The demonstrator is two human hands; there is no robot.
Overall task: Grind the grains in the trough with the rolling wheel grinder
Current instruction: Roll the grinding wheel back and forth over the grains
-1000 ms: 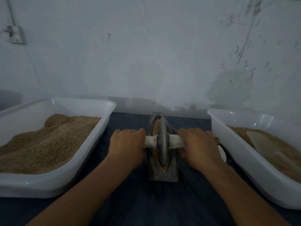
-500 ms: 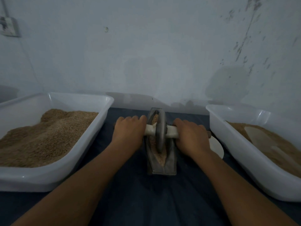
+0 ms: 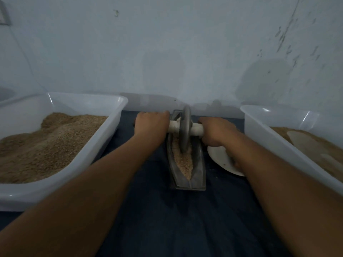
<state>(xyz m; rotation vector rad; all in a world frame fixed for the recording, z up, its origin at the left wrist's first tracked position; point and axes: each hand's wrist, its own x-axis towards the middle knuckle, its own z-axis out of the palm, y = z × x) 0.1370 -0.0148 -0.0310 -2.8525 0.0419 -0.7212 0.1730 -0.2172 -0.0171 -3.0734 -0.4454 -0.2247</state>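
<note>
A narrow grey metal trough lies on the dark cloth in the middle, holding pale crushed grains. The grey rolling wheel stands upright in the trough's far half, on a pale axle handle running left to right. My left hand grips the axle's left end. My right hand grips its right end. Both arms are stretched forward. The far tip of the trough is hidden behind the wheel.
A white plastic tub of brown grain stands to the left. Another white tub at the right holds brown grain and a pale scoop. A white plate lies beside the trough under my right forearm. A wall rises just behind.
Both hands have pushed the wheel away from me, from the middle of the trough toward its far end. More grain now shows in the near half.
</note>
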